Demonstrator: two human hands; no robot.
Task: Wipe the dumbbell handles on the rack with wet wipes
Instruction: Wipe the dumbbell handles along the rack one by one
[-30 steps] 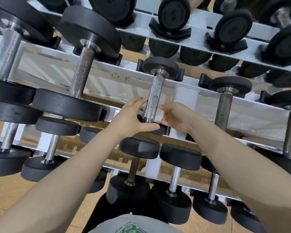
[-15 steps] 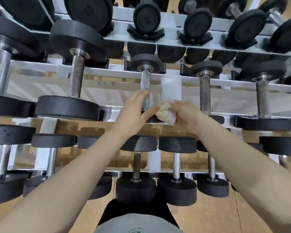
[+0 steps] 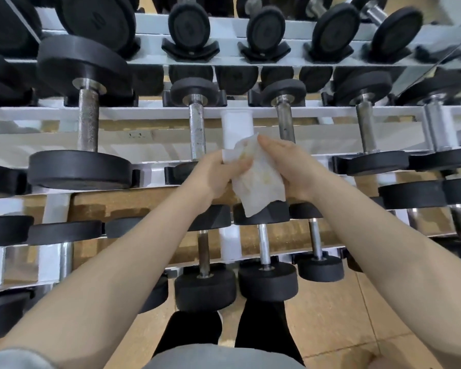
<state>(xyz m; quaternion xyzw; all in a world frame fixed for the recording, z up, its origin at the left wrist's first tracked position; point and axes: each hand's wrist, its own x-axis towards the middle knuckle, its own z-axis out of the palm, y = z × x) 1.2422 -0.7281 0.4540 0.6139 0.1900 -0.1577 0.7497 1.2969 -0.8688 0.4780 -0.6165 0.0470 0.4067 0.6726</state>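
A white wet wipe [image 3: 258, 179] with yellowish stains hangs spread between both hands in front of the rack's middle shelf. My left hand [image 3: 213, 174] pinches its upper left edge. My right hand [image 3: 290, 166] holds its upper right side, fingers along the top. Just left of the hands stands a knurled steel dumbbell handle [image 3: 197, 129] on the middle shelf, untouched. Another handle [image 3: 285, 123] rises behind my right hand, its lower end hidden.
The white rack [image 3: 144, 110] carries three shelves of black dumbbells. A white upright post [image 3: 237, 126] stands behind the wipe. A large dumbbell [image 3: 88, 123] sits at left. Small dumbbells [image 3: 266, 280] line the bottom shelf above my dark-clad legs and the tan floor.
Both hands have come off the middle dumbbell handle and moved right. The crumpled wipe has been spread out between them. The view has shifted right and levelled.
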